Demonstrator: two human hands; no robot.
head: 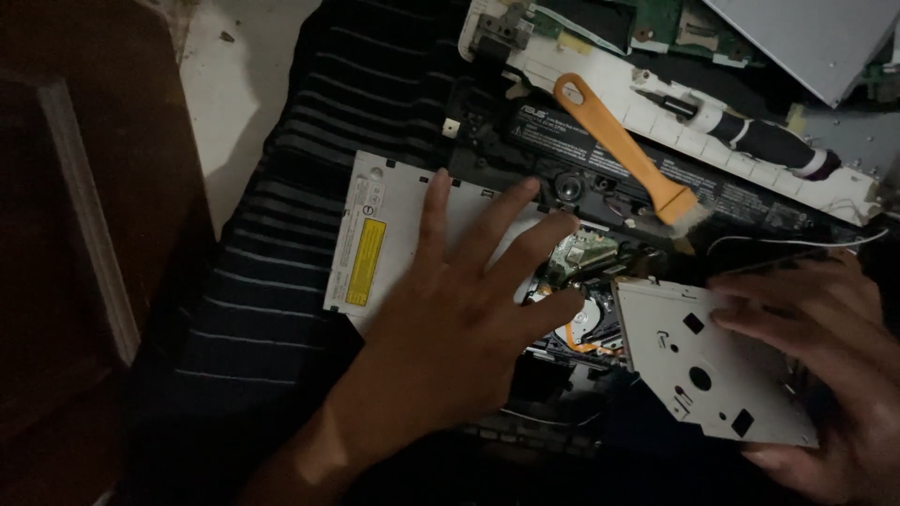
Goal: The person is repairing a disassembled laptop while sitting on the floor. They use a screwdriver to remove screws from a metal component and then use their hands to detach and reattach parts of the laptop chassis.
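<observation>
My left hand lies flat with fingers spread on a silver optical drive that bears a yellow label, pressing on its top cover. My right hand grips the right edge of a separate white metal cover plate with several holes, holding it tilted over the opened laptop. Between the two pieces, a green circuit board and a round silver disc part with an orange ribbon show inside the dark laptop body.
An orange-handled brush lies across a black battery and a white laptop frame. A black and white tool rests on that frame. Dark striped cloth covers the surface; a dark wooden edge is at left.
</observation>
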